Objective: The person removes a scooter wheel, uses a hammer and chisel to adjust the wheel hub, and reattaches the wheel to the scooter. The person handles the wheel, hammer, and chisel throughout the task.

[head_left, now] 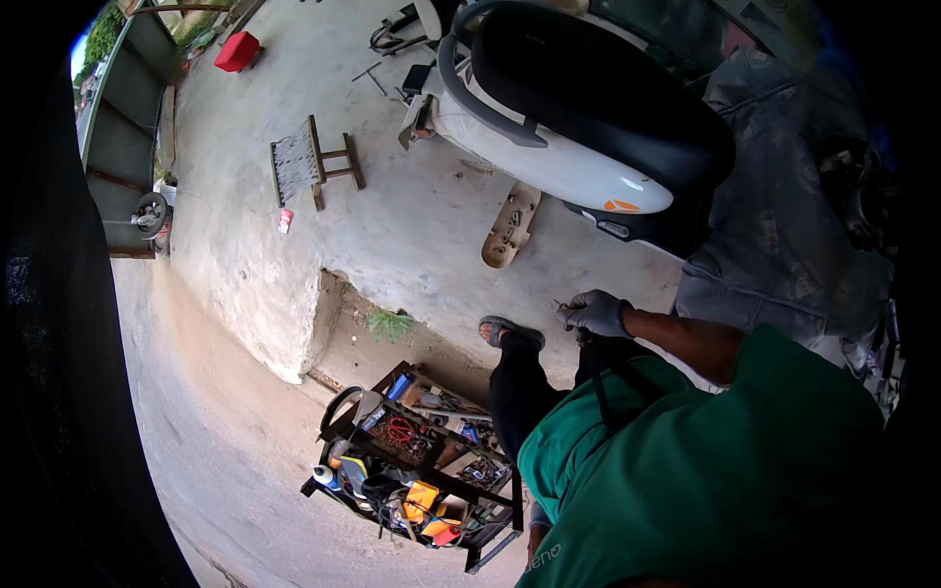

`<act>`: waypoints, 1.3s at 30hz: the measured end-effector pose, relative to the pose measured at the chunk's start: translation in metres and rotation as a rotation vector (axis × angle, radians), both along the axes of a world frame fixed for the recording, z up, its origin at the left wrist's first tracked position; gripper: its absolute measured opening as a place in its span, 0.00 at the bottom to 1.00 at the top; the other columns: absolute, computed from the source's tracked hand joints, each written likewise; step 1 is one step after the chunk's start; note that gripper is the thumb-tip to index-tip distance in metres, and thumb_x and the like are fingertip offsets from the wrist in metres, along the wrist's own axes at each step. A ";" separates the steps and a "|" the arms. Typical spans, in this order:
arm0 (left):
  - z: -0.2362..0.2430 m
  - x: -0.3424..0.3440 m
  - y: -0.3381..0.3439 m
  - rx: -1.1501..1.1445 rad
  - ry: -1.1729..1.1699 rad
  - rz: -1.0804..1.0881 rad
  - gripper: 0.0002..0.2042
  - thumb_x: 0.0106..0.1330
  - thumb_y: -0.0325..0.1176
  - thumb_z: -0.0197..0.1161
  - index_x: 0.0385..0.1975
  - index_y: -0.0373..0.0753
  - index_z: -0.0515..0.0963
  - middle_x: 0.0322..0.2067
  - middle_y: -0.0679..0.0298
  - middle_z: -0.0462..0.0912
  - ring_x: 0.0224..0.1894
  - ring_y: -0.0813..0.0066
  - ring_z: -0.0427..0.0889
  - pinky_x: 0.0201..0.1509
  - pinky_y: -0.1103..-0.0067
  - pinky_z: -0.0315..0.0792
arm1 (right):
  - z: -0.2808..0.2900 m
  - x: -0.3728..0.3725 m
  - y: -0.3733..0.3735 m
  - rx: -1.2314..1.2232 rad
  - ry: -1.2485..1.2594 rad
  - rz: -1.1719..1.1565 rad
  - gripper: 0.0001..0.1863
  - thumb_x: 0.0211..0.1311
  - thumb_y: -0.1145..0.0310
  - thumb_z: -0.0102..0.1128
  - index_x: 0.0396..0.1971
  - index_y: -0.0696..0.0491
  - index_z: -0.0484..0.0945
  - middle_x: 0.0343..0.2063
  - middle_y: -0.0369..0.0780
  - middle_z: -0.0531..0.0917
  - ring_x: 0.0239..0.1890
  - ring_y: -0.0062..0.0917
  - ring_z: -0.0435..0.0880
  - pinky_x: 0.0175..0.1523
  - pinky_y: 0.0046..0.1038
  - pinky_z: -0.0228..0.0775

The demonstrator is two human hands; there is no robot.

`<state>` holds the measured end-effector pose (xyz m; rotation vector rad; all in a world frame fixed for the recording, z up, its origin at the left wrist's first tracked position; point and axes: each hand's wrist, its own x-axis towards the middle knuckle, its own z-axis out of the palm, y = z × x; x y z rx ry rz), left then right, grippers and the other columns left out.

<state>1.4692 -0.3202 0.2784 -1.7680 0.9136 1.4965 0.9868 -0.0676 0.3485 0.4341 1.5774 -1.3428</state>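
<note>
My right hand (593, 314), in a grey glove, is closed on something small, thin and dark that I cannot make out, above my sandalled foot and near the white scooter (559, 171). My left hand (538, 517) is mostly hidden by my green shirt at the lower edge, beside a dark metal cart (517, 510); its fingers are out of sight. The cart holds tools, cables, yellow cases and small parts. A beige plastic piece (495, 250) with small parts in it lies on the concrete below the scooter.
A folding stool (294, 167) and red stool (235, 52) stand on the concrete floor. A broken step edge (314, 323) with a plant beside it runs near the cart. Tyres (149, 216) stand by the left wall, and a grey padded cover (755, 245) is at right.
</note>
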 end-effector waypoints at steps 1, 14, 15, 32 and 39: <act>0.006 -0.016 -0.023 0.000 -0.005 -0.021 0.08 0.64 0.35 0.67 0.37 0.39 0.81 0.20 0.65 0.79 0.15 0.75 0.73 0.20 0.76 0.68 | 0.012 -0.017 -0.011 0.047 0.026 0.037 0.20 0.72 0.53 0.59 0.35 0.58 0.79 0.20 0.39 0.84 0.22 0.21 0.84 0.31 0.27 0.75; 0.057 -0.352 -0.278 -0.224 0.079 -0.220 0.07 0.65 0.38 0.66 0.28 0.44 0.79 0.15 0.70 0.72 0.14 0.75 0.68 0.21 0.69 0.72 | 0.060 -0.227 -0.162 -0.078 0.176 -0.073 0.21 0.72 0.52 0.58 0.33 0.57 0.80 0.24 0.38 0.86 0.26 0.18 0.85 0.36 0.26 0.76; 0.054 -0.376 -0.292 -0.235 0.067 -0.186 0.07 0.63 0.36 0.68 0.27 0.43 0.80 0.15 0.71 0.71 0.12 0.77 0.67 0.18 0.73 0.69 | 0.057 -0.248 -0.173 0.003 0.241 -0.020 0.20 0.72 0.53 0.58 0.33 0.58 0.81 0.24 0.38 0.86 0.27 0.19 0.85 0.37 0.26 0.76; 0.163 -0.895 -0.432 -0.106 0.156 -0.832 0.10 0.65 0.34 0.64 0.36 0.33 0.81 0.16 0.64 0.74 0.14 0.76 0.72 0.19 0.73 0.77 | 0.108 -0.546 -0.254 -0.102 0.152 -0.342 0.22 0.70 0.49 0.59 0.38 0.55 0.83 0.27 0.38 0.87 0.31 0.22 0.85 0.41 0.28 0.75; 0.168 -1.126 -0.460 -0.142 0.136 -1.386 0.13 0.64 0.35 0.66 0.38 0.30 0.81 0.19 0.62 0.77 0.16 0.73 0.77 0.19 0.76 0.77 | 0.120 -0.587 -0.237 -0.086 0.072 -0.774 0.20 0.72 0.51 0.57 0.37 0.55 0.82 0.25 0.33 0.85 0.29 0.14 0.81 0.37 0.24 0.72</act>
